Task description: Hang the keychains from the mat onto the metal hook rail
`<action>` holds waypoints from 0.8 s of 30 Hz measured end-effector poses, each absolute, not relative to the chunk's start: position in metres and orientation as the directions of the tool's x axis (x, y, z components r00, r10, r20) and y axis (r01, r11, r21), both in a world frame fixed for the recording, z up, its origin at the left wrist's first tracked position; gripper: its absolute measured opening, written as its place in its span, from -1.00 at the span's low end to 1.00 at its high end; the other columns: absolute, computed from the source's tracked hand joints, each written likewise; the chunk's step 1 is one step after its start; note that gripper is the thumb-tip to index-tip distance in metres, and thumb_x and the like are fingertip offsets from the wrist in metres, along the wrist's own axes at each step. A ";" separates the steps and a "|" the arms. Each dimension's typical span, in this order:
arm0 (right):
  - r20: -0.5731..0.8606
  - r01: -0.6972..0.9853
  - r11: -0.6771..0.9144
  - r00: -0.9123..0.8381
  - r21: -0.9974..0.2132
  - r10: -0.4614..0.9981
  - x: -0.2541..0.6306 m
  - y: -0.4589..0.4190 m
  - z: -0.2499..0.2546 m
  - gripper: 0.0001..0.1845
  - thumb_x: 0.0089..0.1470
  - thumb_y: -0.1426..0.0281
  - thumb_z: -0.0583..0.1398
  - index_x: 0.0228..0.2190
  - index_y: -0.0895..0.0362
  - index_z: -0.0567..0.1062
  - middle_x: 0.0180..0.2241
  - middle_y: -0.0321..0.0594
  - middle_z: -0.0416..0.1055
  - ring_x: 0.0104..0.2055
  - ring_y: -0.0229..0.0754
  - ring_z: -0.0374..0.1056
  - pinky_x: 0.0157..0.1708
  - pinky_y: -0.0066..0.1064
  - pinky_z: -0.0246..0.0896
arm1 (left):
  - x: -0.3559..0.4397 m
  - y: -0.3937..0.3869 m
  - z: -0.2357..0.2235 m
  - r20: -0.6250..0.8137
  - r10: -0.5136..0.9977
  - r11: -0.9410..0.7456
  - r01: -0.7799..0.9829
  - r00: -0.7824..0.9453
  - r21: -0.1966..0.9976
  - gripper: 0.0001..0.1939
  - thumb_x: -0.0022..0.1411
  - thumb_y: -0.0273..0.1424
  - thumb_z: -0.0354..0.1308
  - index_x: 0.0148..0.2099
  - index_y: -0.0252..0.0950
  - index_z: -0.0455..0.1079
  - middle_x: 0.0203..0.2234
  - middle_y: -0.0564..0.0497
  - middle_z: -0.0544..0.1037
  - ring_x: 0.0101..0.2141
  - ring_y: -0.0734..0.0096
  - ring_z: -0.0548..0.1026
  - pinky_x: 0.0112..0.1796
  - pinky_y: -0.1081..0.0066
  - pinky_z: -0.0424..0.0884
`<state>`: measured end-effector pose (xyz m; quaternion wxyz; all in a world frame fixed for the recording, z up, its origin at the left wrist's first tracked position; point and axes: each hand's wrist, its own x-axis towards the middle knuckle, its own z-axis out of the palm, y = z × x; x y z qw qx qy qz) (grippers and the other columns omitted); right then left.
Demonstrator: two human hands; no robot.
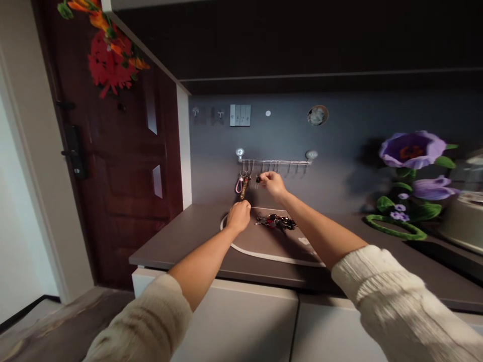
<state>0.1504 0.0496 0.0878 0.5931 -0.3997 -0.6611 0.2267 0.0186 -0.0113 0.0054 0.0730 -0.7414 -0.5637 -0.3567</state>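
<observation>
Two cream sleeves [145, 322] reach over one tabletop [177, 236]; a light pinch and steady wrist should suit the close-set hooks [290, 169]. From the left, one curled left hand [238, 217], its grip impossible to tell, sits below one pink loop [239, 186] and one brown tag [245, 188] on one rail [281, 162]; the right hand [274, 185] pinches one small black item [258, 179], likely a key, beside them, above one key bunch [277, 221] on one white-rimmed tray [260, 255].

The sweater sleeves [388, 286] look like thick, ribbed, matt knit; the purple artificial flower [413, 160] seems fuzzy, felt-like cloth. The hook rail [277, 162] shines — perhaps metal, though blurred — and the countertop [177, 236] is smooth, matt.
</observation>
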 end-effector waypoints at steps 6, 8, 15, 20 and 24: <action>0.484 0.111 0.474 0.104 -0.874 0.869 0.132 0.057 0.102 -0.91 -0.08 0.47 0.05 -0.57 0.18 0.31 -0.56 -0.29 0.28 -0.54 -0.38 0.22 -0.50 -0.51 0.20 | 0.019 -0.010 0.003 0.628 0.768 -0.370 0.887 0.125 0.276 -0.74 0.26 -0.41 -0.20 -0.25 -0.26 0.33 -0.31 -0.07 0.50 -0.22 0.33 0.42 -0.24 0.40 0.24; 0.452 0.070 0.447 0.127 -0.892 0.883 0.127 0.060 0.104 -0.91 -0.08 0.50 0.05 -0.57 0.18 0.30 -0.57 -0.29 0.28 -0.53 -0.37 0.24 -0.51 -0.51 0.22 | 0.019 -0.010 0.003 0.626 0.770 -0.368 0.887 0.123 0.279 -0.74 0.26 -0.40 -0.20 -0.24 -0.26 0.33 -0.31 -0.06 0.50 -0.22 0.34 0.42 -0.24 0.40 0.24; 0.376 -0.064 0.392 0.179 -0.918 0.909 0.115 0.074 0.107 -0.89 -0.08 0.57 0.05 -0.55 0.18 0.30 -0.57 -0.29 0.30 -0.53 -0.37 0.28 -0.49 -0.48 0.31 | 0.019 -0.008 0.003 0.609 0.786 -0.350 0.889 0.108 0.294 -0.74 0.26 -0.41 -0.20 -0.23 -0.26 0.33 -0.30 -0.07 0.50 -0.22 0.34 0.42 -0.24 0.40 0.25; 0.334 -0.111 0.369 0.246 -0.923 0.910 0.112 0.082 0.108 -0.88 -0.07 0.56 0.06 -0.58 0.18 0.31 -0.58 -0.28 0.29 -0.53 -0.35 0.29 -0.49 -0.44 0.34 | 0.020 -0.008 0.004 0.598 0.794 -0.349 0.888 0.110 0.299 -0.74 0.25 -0.43 -0.19 -0.23 -0.26 0.34 -0.30 -0.07 0.50 -0.21 0.34 0.42 -0.22 0.40 0.25; 0.312 -0.120 0.358 0.289 -0.926 0.905 0.110 0.086 0.105 -0.90 -0.10 0.54 0.10 -0.59 0.19 0.32 -0.61 -0.28 0.29 -0.55 -0.34 0.28 -0.50 -0.42 0.35 | 0.020 -0.009 0.004 0.594 0.798 -0.339 0.892 0.104 0.299 -0.73 0.26 -0.42 -0.20 -0.22 -0.26 0.34 -0.29 -0.07 0.50 -0.21 0.35 0.42 -0.22 0.40 0.25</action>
